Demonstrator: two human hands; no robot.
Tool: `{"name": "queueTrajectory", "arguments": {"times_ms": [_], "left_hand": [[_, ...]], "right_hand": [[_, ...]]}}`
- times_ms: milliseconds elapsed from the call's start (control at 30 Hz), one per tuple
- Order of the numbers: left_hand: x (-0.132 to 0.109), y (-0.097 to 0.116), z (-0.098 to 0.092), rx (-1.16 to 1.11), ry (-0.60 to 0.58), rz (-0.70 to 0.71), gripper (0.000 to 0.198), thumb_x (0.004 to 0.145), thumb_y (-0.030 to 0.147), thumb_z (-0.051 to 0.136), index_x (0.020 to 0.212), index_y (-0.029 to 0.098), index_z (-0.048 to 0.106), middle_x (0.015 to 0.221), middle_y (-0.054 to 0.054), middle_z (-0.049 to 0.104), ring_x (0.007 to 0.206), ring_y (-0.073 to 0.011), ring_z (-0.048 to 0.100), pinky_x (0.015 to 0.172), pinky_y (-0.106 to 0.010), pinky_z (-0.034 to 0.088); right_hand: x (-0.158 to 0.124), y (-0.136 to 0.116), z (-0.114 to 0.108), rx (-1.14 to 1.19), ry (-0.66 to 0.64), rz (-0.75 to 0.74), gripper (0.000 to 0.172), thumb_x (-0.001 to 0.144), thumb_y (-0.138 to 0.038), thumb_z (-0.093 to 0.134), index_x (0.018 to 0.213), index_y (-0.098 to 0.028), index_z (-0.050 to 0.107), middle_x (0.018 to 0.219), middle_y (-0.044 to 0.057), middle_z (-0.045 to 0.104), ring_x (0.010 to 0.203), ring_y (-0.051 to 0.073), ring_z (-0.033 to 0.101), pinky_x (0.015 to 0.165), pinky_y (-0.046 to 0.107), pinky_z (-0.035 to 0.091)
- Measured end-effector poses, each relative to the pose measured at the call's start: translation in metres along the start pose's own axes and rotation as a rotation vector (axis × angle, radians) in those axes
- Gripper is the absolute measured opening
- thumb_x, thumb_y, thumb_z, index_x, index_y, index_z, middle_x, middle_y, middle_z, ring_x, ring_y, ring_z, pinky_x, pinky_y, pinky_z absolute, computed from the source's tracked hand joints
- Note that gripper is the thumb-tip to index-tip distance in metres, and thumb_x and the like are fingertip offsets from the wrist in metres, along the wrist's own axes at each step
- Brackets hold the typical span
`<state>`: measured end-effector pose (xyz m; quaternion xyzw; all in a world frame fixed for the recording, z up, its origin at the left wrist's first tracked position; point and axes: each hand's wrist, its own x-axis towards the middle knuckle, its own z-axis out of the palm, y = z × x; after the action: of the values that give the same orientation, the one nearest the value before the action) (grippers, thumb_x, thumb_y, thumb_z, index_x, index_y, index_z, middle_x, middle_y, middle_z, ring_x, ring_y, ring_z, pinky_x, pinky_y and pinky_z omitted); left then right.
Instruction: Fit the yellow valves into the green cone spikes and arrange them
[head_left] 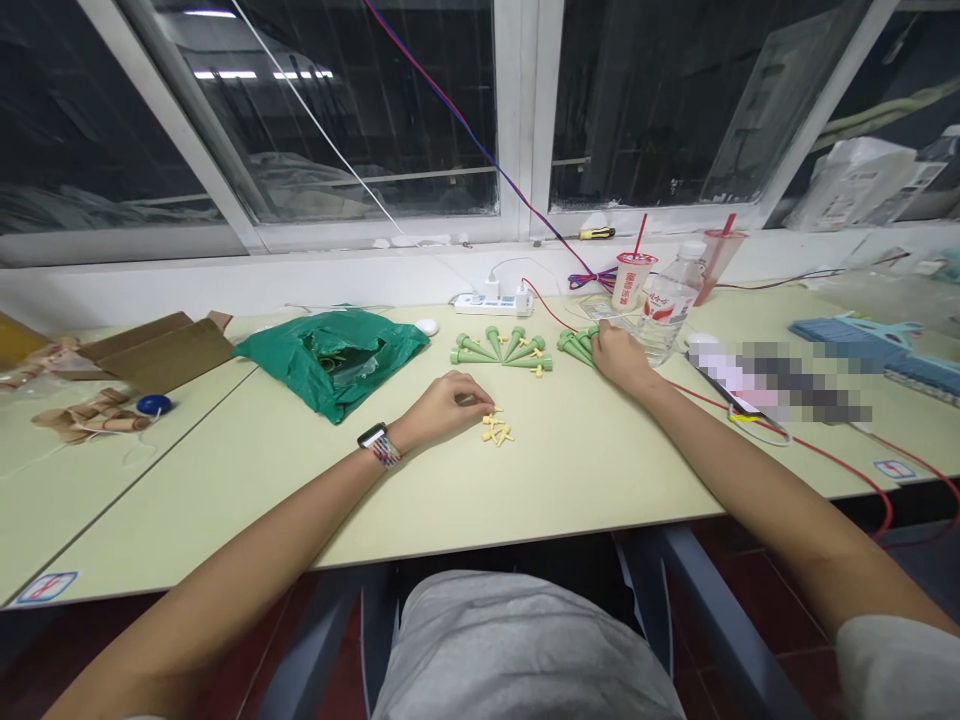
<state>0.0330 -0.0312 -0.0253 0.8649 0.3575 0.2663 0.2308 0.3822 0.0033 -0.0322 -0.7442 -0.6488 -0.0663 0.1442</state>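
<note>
My left hand (452, 404), with a watch on the wrist, has thumb and forefinger pinched together on a small yellow plastic valve piece at their tips. Right beside these fingertips lies a small pile of similar yellow valve pieces (498, 433). Over a bunch of green plastic spikes (574, 347), my right hand (621, 354) has its fingers curled round the head of one; the fingertips are partly hidden. Between the hands, several green cone-shaped spikes (504, 350) lie fanned out, points together, some with a yellow piece at the head.
A torn green plastic bag (337, 350) lies left of the hands, near a cardboard box (161, 350). A water bottle (670, 310), a drink cup (634, 280) and a phone (724, 380) are around my right hand. At the back sits a white power strip (491, 302).
</note>
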Motion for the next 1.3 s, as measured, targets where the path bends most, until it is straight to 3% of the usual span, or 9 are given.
{"name": "queueTrajectory", "arguments": {"times_ms": [400,667,800,900,967,1133,1300], "left_hand": [[0.0,0.004,0.0,0.029,0.0,0.012,0.02,0.093,0.044,0.072,0.091,0.026,0.083,0.095,-0.004,0.077,0.098,-0.0235,0.065,0.089,-0.038,0.05],[0.0,0.001,0.001,0.039,0.01,0.043,0.021,0.095,0.043,0.069,0.092,0.027,0.082,0.094,-0.004,0.077,0.097,-0.0238,0.066,0.088,-0.038,0.051],[0.0,0.001,0.001,0.049,0.006,0.045,0.023,0.096,0.043,0.067,0.093,0.026,0.082,0.093,-0.004,0.077,0.096,-0.0237,0.066,0.087,-0.038,0.05],[0.0,0.002,0.0,0.053,-0.002,0.04,0.027,0.098,0.045,0.065,0.093,0.025,0.082,0.093,-0.005,0.076,0.095,-0.0237,0.065,0.087,-0.038,0.05],[0.001,0.003,-0.001,0.053,-0.007,0.031,0.029,0.099,0.046,0.063,0.093,0.025,0.082,0.093,-0.005,0.076,0.095,-0.0239,0.064,0.087,-0.039,0.049],[0.001,0.003,-0.001,0.062,-0.019,0.037,0.032,0.101,0.046,0.059,0.096,0.025,0.082,0.094,-0.005,0.077,0.097,-0.0246,0.065,0.089,-0.039,0.05],[0.0,0.005,-0.002,0.068,0.043,0.057,0.03,0.101,0.046,0.059,0.1,0.024,0.079,0.102,-0.005,0.077,0.099,-0.0243,0.068,0.092,-0.04,0.052]], "right_hand": [[-0.002,-0.001,0.001,0.016,-0.015,-0.009,0.04,0.102,-0.015,0.039,0.139,-0.004,0.048,0.121,0.028,0.066,0.109,0.035,0.067,0.09,0.04,0.051],[-0.009,-0.004,0.001,-0.039,0.125,-0.048,0.051,0.099,-0.014,0.042,0.149,-0.002,0.044,0.128,0.029,0.061,0.115,0.039,0.062,0.091,0.045,0.052],[-0.017,-0.015,0.003,0.076,0.261,-0.3,0.046,0.1,-0.022,0.046,0.143,-0.005,0.053,0.133,0.026,0.06,0.122,0.039,0.056,0.103,0.05,0.047],[-0.023,-0.029,0.006,0.252,0.22,-0.6,0.044,0.096,-0.019,0.052,0.138,-0.01,0.058,0.134,0.02,0.063,0.126,0.033,0.055,0.11,0.045,0.045],[-0.025,-0.036,0.01,0.292,0.177,-0.72,0.042,0.092,-0.014,0.054,0.133,-0.012,0.061,0.13,0.017,0.066,0.124,0.031,0.056,0.111,0.044,0.044],[-0.024,-0.038,0.016,0.322,0.166,-0.752,0.032,0.09,-0.011,0.055,0.12,-0.013,0.066,0.116,0.015,0.068,0.114,0.03,0.06,0.104,0.043,0.048],[-0.031,-0.034,0.008,0.507,0.173,-0.769,0.033,0.093,-0.014,0.056,0.124,-0.017,0.064,0.118,0.013,0.064,0.107,0.026,0.064,0.095,0.04,0.052]]}}
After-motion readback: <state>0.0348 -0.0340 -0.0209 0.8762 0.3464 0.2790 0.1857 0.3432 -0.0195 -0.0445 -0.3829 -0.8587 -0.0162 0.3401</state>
